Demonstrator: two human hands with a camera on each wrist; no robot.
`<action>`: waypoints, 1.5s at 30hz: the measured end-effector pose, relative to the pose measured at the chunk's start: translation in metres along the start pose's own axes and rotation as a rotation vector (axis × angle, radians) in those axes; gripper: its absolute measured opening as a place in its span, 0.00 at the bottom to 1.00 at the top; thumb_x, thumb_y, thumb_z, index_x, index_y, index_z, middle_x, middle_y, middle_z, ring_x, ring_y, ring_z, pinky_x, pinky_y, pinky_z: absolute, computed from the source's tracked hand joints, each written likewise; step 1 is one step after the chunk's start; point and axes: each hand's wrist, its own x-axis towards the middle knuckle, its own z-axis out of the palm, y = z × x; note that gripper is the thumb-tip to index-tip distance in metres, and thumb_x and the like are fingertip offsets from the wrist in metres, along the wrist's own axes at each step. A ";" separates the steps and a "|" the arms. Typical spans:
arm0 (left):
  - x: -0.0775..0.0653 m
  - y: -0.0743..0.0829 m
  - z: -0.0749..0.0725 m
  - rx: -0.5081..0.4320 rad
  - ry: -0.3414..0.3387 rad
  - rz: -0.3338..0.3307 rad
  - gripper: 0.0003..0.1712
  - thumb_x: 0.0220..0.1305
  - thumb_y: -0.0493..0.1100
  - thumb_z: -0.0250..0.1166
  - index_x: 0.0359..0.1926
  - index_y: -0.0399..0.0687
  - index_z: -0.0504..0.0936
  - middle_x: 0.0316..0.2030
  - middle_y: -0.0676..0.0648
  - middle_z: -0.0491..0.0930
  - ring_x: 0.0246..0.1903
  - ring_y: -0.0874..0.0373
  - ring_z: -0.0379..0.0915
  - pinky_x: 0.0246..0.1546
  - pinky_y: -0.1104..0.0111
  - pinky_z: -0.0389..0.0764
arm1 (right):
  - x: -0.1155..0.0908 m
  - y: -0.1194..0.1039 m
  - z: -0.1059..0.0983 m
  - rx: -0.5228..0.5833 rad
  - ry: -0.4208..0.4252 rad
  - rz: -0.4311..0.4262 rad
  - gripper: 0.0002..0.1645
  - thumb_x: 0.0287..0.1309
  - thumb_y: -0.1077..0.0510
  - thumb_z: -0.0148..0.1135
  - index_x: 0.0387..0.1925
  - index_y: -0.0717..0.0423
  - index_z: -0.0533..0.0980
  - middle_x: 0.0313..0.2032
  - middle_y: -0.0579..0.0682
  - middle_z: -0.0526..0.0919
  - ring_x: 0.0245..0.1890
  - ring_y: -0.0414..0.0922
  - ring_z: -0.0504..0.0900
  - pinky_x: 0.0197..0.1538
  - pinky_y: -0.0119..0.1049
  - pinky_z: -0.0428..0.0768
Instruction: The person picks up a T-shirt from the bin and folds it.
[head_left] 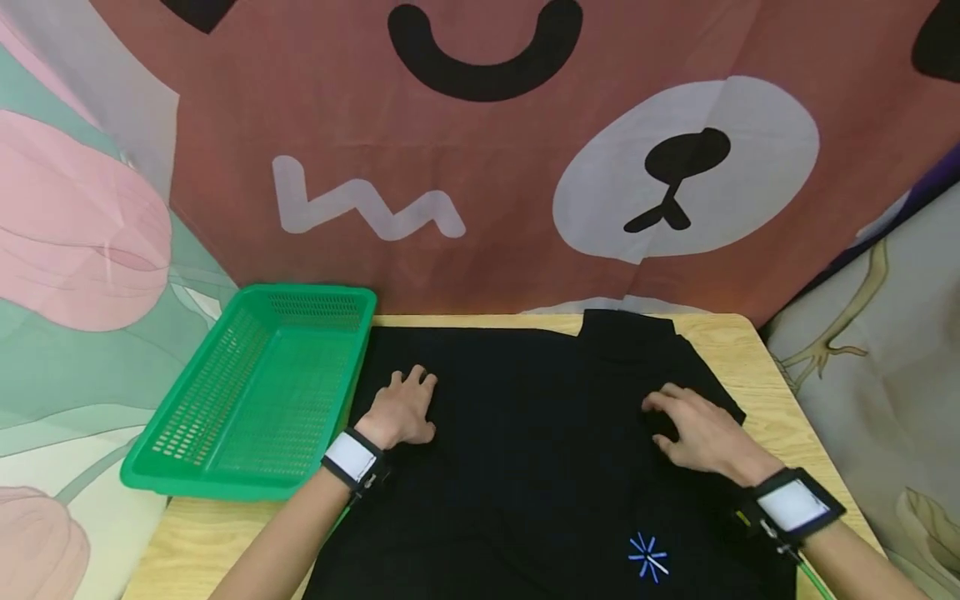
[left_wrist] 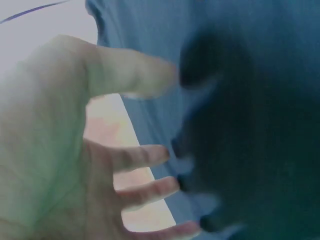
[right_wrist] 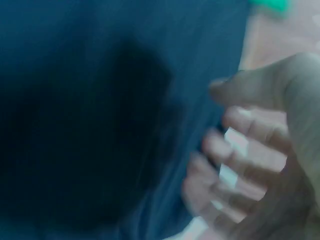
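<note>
A black T-shirt (head_left: pixel 525 433) lies spread over the tabletop, with a small blue and white starburst print (head_left: pixel 647 557) near its lower right. On its left part my left hand (head_left: pixel 401 408) rests with fingers spread. The left wrist view shows these fingers (left_wrist: pixel 145 192) extended, the tips at the dark cloth (left_wrist: pixel 145 30). Over the shirt's right part is my right hand (head_left: pixel 701 433), its fingers loosely bent. In the blurred right wrist view, the fingertips (right_wrist: pixel 215 145) are at the cloth's edge, and no cloth is seen gripped between them.
A green plastic basket (head_left: pixel 360 333) stands on the left of the wooden table (head_left: pixel 780 392), beside the shirt. Behind the table hangs a brown cloth (head_left: pixel 510 200) with a cartoon face. Patterned cloths hang at both sides. Each wrist wears a strapped device with a green cable.
</note>
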 end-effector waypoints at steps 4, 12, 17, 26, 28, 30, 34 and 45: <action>0.009 0.003 0.007 0.087 0.024 -0.030 0.47 0.51 0.48 0.84 0.70 0.41 0.75 0.70 0.38 0.72 0.62 0.38 0.74 0.52 0.45 0.85 | 0.011 0.026 0.012 -0.215 0.000 0.093 0.37 0.42 0.61 0.82 0.58 0.62 0.80 0.53 0.64 0.79 0.47 0.63 0.81 0.40 0.61 0.84; 0.016 0.003 0.010 0.257 0.131 0.023 0.13 0.51 0.45 0.81 0.29 0.44 0.85 0.30 0.45 0.83 0.30 0.51 0.80 0.33 0.56 0.87 | 0.016 0.031 0.022 -0.273 0.142 -0.021 0.14 0.45 0.71 0.69 0.37 0.58 0.81 0.32 0.54 0.81 0.29 0.51 0.80 0.30 0.50 0.81; 0.018 -0.002 -0.007 0.256 0.040 -0.021 0.15 0.55 0.48 0.77 0.23 0.47 0.80 0.24 0.47 0.78 0.23 0.54 0.76 0.27 0.58 0.82 | 0.016 0.034 0.011 -0.186 0.159 0.017 0.12 0.50 0.68 0.67 0.39 0.56 0.80 0.36 0.52 0.82 0.27 0.43 0.74 0.30 0.43 0.76; 0.019 -0.003 -0.008 0.157 -0.020 -0.068 0.21 0.62 0.51 0.71 0.51 0.42 0.88 0.48 0.39 0.85 0.46 0.42 0.82 0.45 0.49 0.85 | 0.016 0.034 0.006 -0.190 0.049 0.069 0.24 0.54 0.60 0.73 0.53 0.62 0.81 0.43 0.59 0.82 0.31 0.47 0.76 0.34 0.47 0.78; 0.016 -0.002 -0.006 0.122 0.006 -0.067 0.33 0.65 0.55 0.69 0.65 0.42 0.81 0.60 0.36 0.78 0.57 0.36 0.77 0.51 0.44 0.83 | 0.017 0.032 0.008 -0.182 0.133 0.059 0.22 0.58 0.56 0.73 0.52 0.60 0.82 0.45 0.58 0.81 0.35 0.49 0.79 0.37 0.50 0.81; 0.013 0.002 -0.004 0.084 0.023 -0.063 0.38 0.69 0.59 0.68 0.73 0.45 0.75 0.69 0.35 0.72 0.62 0.32 0.72 0.52 0.41 0.83 | 0.020 0.030 0.009 -0.155 0.164 0.066 0.24 0.63 0.51 0.72 0.57 0.59 0.82 0.52 0.61 0.81 0.42 0.56 0.83 0.44 0.57 0.83; 0.018 0.008 -0.003 0.031 0.022 -0.078 0.37 0.76 0.58 0.65 0.78 0.53 0.68 0.74 0.34 0.65 0.63 0.26 0.71 0.49 0.41 0.85 | 0.034 0.033 0.009 -0.145 0.092 0.056 0.31 0.70 0.50 0.69 0.67 0.62 0.78 0.68 0.72 0.74 0.63 0.73 0.77 0.62 0.71 0.76; 0.037 0.004 0.002 0.043 0.018 -0.219 0.30 0.85 0.51 0.51 0.81 0.56 0.62 0.78 0.33 0.59 0.69 0.22 0.64 0.51 0.40 0.85 | 0.075 0.056 0.019 -0.179 0.070 0.084 0.23 0.75 0.65 0.59 0.68 0.60 0.78 0.72 0.73 0.71 0.70 0.78 0.69 0.64 0.71 0.75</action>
